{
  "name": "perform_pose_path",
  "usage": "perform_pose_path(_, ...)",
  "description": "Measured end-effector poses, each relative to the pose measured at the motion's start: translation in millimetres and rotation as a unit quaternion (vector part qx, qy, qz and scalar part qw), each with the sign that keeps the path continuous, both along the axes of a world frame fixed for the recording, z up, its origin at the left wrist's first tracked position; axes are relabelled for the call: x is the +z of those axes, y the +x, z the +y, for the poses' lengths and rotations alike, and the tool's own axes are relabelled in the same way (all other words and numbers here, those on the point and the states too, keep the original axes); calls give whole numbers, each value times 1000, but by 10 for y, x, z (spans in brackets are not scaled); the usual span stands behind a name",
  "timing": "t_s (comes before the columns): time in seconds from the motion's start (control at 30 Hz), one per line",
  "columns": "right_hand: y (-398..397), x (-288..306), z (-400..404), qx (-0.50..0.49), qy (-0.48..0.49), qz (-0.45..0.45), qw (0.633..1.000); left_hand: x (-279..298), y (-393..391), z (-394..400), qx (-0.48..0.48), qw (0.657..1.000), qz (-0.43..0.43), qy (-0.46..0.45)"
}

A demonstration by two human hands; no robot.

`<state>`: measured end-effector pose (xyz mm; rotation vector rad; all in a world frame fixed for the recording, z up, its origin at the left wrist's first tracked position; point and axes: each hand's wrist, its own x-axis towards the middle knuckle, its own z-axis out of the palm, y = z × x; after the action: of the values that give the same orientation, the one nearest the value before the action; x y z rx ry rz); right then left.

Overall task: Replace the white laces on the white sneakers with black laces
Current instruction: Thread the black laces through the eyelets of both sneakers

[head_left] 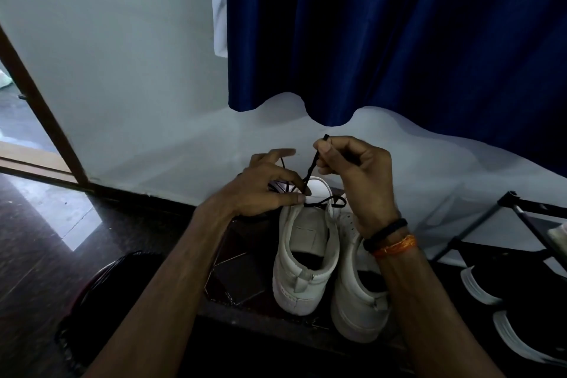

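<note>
Two white sneakers (306,258) sit side by side on the dark floor. The right hand (357,181) pinches the black lace (313,163) and lifts its end up. The left hand (270,186) pinches the lace low at the left sneaker's front.

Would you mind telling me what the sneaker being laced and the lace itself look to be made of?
The left sneaker looks like smooth white leather or a synthetic imitation: matte, with stitched panels. The black lace, pinched by the right hand, looks like thin woven fabric cord, limp and kinked.
</note>
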<state>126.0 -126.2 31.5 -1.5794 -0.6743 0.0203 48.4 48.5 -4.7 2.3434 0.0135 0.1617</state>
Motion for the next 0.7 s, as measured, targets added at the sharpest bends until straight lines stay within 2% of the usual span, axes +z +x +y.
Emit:
perform_pose_path(0.2,19,-51,8,-15,-50,9,999,-51,36,-22,63,993,-99,8)
perform_pose_path(0.33,80,-148,-46,17,-225,30,974,-7,65,-15,123,972,-185,-72)
perform_pose_path(0.43,59,-161,-15,60,-336,-19,940,42,83,-39,140,966,-212,-49)
perform_pose_path(0.63,44,-184,25,66,-362,-74,927,130,81,-61,189,938,-292,-10)
perform_pose_path(0.7,40,-193,25,43,-358,-115,926,157,73,-68,169,945,-280,-28)
